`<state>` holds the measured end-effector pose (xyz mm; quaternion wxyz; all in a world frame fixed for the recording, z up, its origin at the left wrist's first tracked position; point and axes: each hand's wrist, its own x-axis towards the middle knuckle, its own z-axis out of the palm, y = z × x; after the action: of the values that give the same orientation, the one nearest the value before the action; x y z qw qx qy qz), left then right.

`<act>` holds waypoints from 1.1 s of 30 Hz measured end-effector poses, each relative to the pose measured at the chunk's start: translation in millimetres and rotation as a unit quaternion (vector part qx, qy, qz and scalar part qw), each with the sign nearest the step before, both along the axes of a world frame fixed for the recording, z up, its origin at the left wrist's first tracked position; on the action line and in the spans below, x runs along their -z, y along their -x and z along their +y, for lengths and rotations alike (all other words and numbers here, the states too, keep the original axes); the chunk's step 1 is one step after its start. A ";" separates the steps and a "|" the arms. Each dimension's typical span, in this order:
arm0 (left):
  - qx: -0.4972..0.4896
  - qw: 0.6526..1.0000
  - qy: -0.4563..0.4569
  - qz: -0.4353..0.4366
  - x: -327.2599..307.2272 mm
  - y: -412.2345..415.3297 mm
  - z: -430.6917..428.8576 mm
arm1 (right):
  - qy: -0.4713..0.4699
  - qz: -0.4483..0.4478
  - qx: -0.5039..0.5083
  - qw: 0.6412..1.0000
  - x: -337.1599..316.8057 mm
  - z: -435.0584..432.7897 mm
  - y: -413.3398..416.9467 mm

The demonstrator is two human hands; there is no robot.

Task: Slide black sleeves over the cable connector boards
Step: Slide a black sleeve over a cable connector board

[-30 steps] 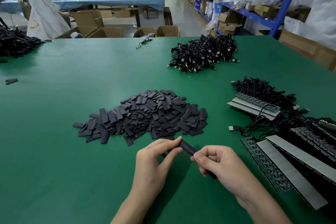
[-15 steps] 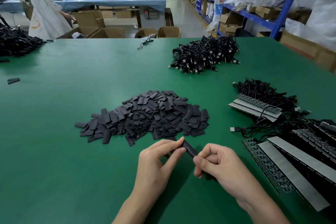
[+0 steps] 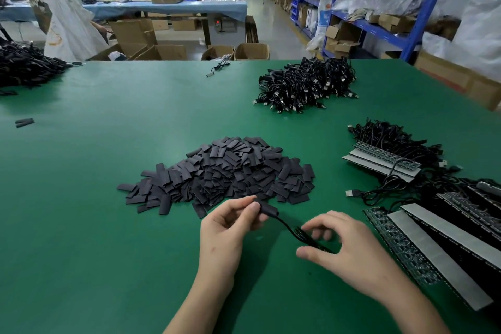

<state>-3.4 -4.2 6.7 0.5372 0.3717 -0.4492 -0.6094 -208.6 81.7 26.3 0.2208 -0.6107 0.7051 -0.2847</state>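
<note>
My left hand (image 3: 230, 225) pinches a black sleeve (image 3: 267, 208) that sits on the end of a thin black cable (image 3: 291, 229). The cable runs down and right to a bunched part under my right hand (image 3: 341, 247). That hand hovers over the cable with fingers spread and slightly blurred; whether it touches the cable is unclear. A big heap of loose black sleeves (image 3: 225, 171) lies just beyond my hands on the green table (image 3: 108, 225).
Strips of connector boards with cables (image 3: 385, 160) lie at the right, more long strips (image 3: 433, 241) nearer the front right. A pile of black USB cables (image 3: 306, 84) lies further back. Another dark pile (image 3: 24, 65) is at far left. Two people work behind.
My right hand has let go of the sleeve end and moved down and right, opening its fingers. The cable is now visible between the hands. The left hand still holds the sleeve.
</note>
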 end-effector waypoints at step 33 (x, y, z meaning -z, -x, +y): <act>-0.017 0.998 0.043 -0.034 5.1 1.4 -9.6 | -0.025 0.342 0.130 0.930 -18.9 -287.7 42.7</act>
<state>-4.9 -13.8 1.6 0.5473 0.3768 -0.4868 -0.5671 -251.3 -206.1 45.2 -0.0569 -0.5679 0.8184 -0.0672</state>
